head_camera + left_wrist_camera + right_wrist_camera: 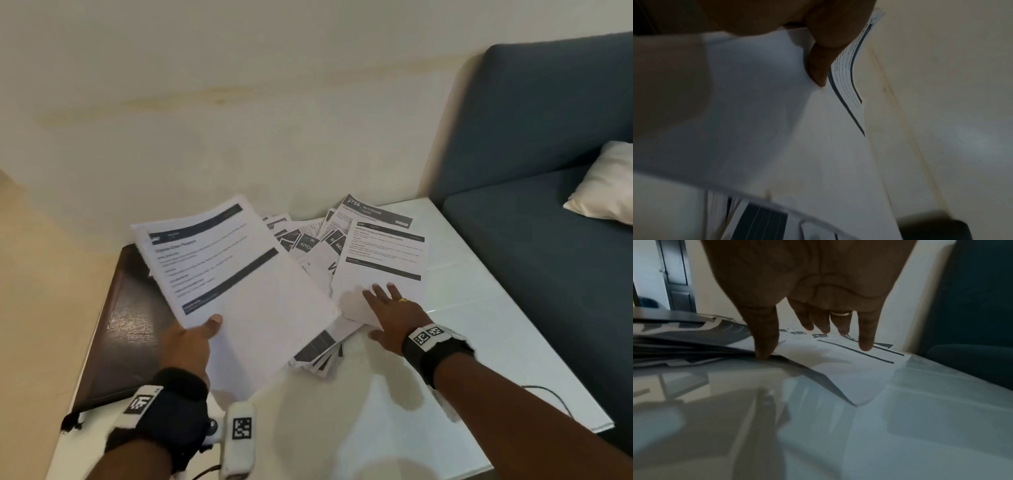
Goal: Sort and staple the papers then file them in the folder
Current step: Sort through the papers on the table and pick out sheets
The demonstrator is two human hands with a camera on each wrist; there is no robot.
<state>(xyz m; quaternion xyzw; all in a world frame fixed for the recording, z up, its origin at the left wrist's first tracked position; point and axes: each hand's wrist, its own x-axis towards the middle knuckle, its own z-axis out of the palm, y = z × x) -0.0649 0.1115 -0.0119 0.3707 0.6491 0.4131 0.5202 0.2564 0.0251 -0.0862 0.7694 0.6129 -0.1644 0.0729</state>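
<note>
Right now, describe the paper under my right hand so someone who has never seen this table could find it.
On the white glass table beside the blue sofa, find the fanned heap of printed sheets. The right hand lies flat on the right-most white sheet, topmost there. Unlike the heap's bold black labels, it carries small text between thin dark bars.

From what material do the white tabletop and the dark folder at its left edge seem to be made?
Tabletop: probably glass or a glossy lacquered panel; it mirrors the right hand and the wall in the right wrist view. Folder: probably leather or an imitation, dark brown with a slight sheen and a fine grain where light falls; the look cannot settle which.
</note>
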